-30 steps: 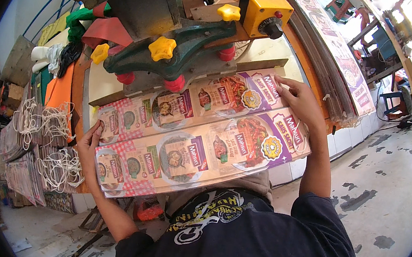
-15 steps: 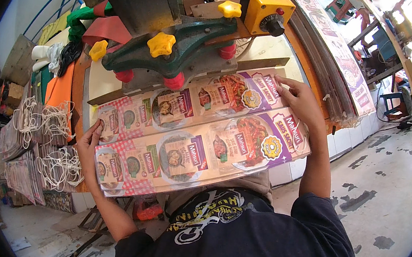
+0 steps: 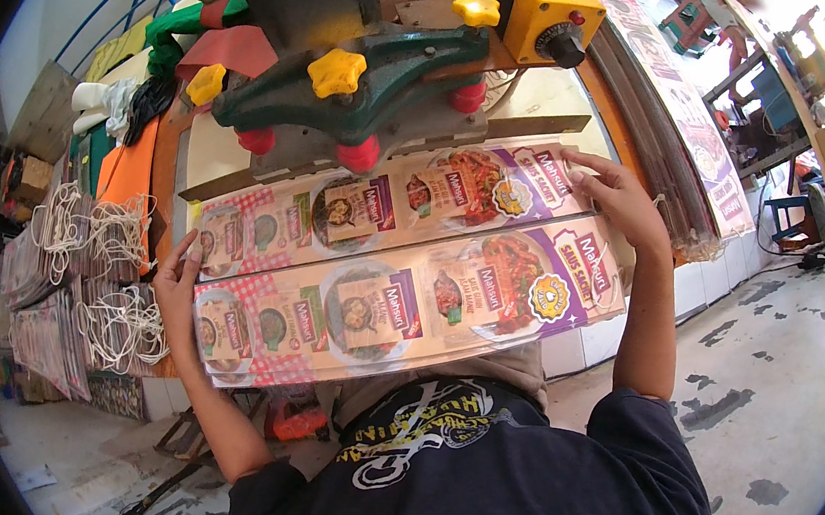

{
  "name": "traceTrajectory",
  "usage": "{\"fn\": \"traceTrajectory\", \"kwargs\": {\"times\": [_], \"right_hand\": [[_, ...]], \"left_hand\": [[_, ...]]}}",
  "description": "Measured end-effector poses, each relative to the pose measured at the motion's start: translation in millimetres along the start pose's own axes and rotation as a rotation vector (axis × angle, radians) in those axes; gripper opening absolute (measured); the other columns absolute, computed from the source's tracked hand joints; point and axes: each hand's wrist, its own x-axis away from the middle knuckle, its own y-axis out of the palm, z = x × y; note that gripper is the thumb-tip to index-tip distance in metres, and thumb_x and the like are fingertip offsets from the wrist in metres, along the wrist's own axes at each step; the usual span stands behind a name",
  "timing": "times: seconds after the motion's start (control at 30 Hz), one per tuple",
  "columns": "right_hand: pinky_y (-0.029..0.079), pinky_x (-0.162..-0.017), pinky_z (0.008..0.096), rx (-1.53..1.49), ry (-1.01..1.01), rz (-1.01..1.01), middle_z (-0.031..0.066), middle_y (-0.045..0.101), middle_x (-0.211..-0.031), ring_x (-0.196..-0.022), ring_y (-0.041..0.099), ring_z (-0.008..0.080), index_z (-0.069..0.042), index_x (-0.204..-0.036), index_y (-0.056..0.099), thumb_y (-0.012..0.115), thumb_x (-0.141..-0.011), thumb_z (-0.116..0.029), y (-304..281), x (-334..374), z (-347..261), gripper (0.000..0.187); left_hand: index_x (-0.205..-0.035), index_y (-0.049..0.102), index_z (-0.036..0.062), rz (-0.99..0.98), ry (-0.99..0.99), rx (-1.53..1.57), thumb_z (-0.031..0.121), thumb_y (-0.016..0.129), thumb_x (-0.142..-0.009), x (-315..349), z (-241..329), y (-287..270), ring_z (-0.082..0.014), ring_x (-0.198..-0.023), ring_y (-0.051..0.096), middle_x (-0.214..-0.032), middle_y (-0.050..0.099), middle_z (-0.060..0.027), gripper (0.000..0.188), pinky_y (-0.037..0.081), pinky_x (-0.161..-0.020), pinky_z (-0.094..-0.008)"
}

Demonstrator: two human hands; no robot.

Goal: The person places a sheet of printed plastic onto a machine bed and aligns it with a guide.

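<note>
left hand [image 3: 176, 280], right hand [image 3: 626, 205] — wide apart

Printed sheets [image 3: 406, 269] before the press [image 3: 391, 79], corded bundles [image 3: 66, 322] to the left, control box [image 3: 549, 29] and long stack [image 3: 652, 132] to the right

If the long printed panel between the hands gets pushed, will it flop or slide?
The printed panel is probably fairly stiff lengthwise: it looks flat between the left hand and right hand. It may slide easily, since its surface looks glossy. It could flex along the lengthwise line, if that is a fold.
</note>
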Motion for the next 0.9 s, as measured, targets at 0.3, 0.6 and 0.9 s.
{"fn": "traceTrajectory", "kwargs": {"times": [0.3,0.6,0.9], "right_hand": [[0.051,-0.082,0.0257,-0.221,0.183,-0.026,0.0112,0.071,-0.105,-0.092,0.065,0.0124,0.002,-0.12,0.067,0.07,-0.095,-0.027,-11,-1,1,0.038],[0.052,-0.075,0.0213,-0.201,0.104,-0.047,0.0041,0.069,-0.096,-0.081,0.064,0.0051,0.002,-0.11,0.065,0.065,-0.1,-0.021,-8,-5,2,0.025],[0.054,-0.08,0.0234,-0.428,0.121,-0.074,0.0075,0.071,-0.1,-0.085,0.067,0.0085,0.004,-0.113,0.063,0.062,-0.1,-0.017,-8,-5,0,0.025]], "left_hand": [[-0.136,0.06,-0.0002,0.011,-0.134,0.199,0.017,0.066,-0.099,-8,5,-6,-0.0078,-0.078,0.065,-0.101,0.072,-0.0091,0.042,0.051,-0.067,-0.0229],[-0.139,0.057,0.0015,-0.007,-0.169,0.139,0.01,0.068,-0.095,-10,13,-9,-0.0021,-0.06,0.051,-0.079,0.066,0.0016,0.046,0.039,-0.053,-0.0194],[-0.134,0.058,0.0036,0.002,-0.159,0.293,0.006,0.068,-0.093,-12,15,-9,-0.001,-0.068,0.053,-0.086,0.068,0.0023,0.042,0.039,-0.056,-0.0165]]}}
